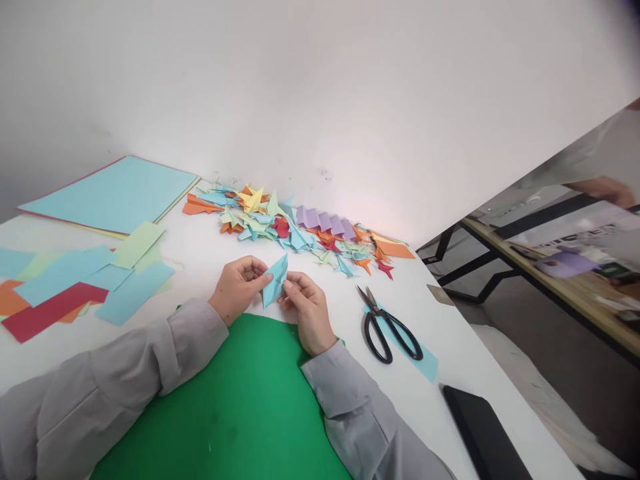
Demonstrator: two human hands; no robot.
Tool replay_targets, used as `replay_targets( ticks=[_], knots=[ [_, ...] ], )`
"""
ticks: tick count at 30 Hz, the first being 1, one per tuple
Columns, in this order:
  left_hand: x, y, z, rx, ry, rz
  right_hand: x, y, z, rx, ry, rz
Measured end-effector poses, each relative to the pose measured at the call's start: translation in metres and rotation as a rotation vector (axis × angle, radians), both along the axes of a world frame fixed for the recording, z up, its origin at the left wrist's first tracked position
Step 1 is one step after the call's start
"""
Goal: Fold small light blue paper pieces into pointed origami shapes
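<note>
A small folded piece of light blue paper (275,279) is held upright between both hands above a green sheet (235,407) on the white table (450,347). My left hand (236,288) pinches its left side with curled fingers. My right hand (310,312) pinches its right edge between thumb and fingertips. Both arms wear grey sleeves.
A pile of coloured folded paper figures (295,230) lies along the wall. Black scissors (385,327) rest on a blue strip at the right. Cut paper strips (75,287) and a stack of large sheets (115,193) lie left. A black flat object (483,433) sits near the right edge. Another person's hand (607,190) shows at another table.
</note>
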State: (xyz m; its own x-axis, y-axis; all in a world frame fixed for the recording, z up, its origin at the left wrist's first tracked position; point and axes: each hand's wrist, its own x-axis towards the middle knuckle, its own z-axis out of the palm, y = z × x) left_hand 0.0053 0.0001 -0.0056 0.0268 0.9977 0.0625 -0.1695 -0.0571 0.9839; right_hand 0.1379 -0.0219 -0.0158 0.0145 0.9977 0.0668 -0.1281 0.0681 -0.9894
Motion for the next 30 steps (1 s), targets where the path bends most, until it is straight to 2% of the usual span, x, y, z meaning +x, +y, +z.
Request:
replay_targets(
  ticks=[8,17,30],
  knots=[
    [0.0000,-0.0007,0.0008,0.030,0.027,-0.005,-0.0033,-0.0004,0.0013,0.049,-0.009,0.045],
    [0.0002,-0.0043,0.0048,0.017,0.000,-0.103,-0.0028,0.0004,-0.0023,0.010,-0.019,-0.008],
    [-0.0003,0.0002,-0.0009,-0.018,-0.083,-0.097,0.0004,-0.0008,-0.0002,0.005,0.032,-0.001]
  ],
)
